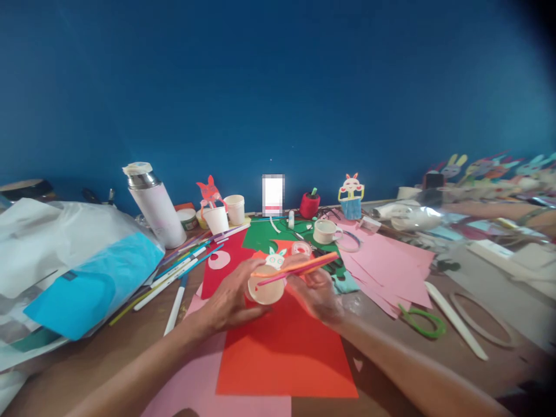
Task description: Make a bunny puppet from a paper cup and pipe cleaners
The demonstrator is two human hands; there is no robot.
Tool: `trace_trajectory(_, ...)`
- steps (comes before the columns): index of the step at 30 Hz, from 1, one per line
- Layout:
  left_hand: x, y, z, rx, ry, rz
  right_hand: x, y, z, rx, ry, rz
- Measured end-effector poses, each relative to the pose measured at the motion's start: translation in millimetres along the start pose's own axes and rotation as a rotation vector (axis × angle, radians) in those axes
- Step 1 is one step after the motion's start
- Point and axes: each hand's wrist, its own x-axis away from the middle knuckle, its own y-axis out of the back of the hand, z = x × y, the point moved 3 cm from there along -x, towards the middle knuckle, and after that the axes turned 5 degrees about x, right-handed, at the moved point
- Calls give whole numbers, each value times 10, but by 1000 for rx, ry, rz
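Observation:
My left hand [232, 298] is wrapped round the left side of a pale round paper cup [268, 292], its open top facing me. A white bunny face with green-tipped ears [275, 259] stands at the cup's far rim. In my right hand [317, 292] are orange and pink strips [319, 262], which slant across the cup's mouth. Under both hands lies a red-orange sheet [286, 353] on a brown table.
A flask [156, 208], pens [171, 284] and a plastic bag [87, 260] lie left. Behind stand white cups [216, 220], a mug [325, 231] and a red pot [310, 205]. Pink sheets [391, 260] and green scissors [423, 323] are right. Another person's arm [499, 213] reaches in.

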Motion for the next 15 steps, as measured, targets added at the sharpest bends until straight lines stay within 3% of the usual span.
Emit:
trace_trajectory(5, 68, -175, 153, 229, 158, -25, -24, 8, 62, 204, 115, 47)
trace_trajectory(10, 51, -163, 70, 230, 109, -20, -9, -12, 104, 370, 233, 162)
trace_trajectory(15, 61, -139, 9, 251, 119, 56, -18, -30, 104, 415, 268, 214)
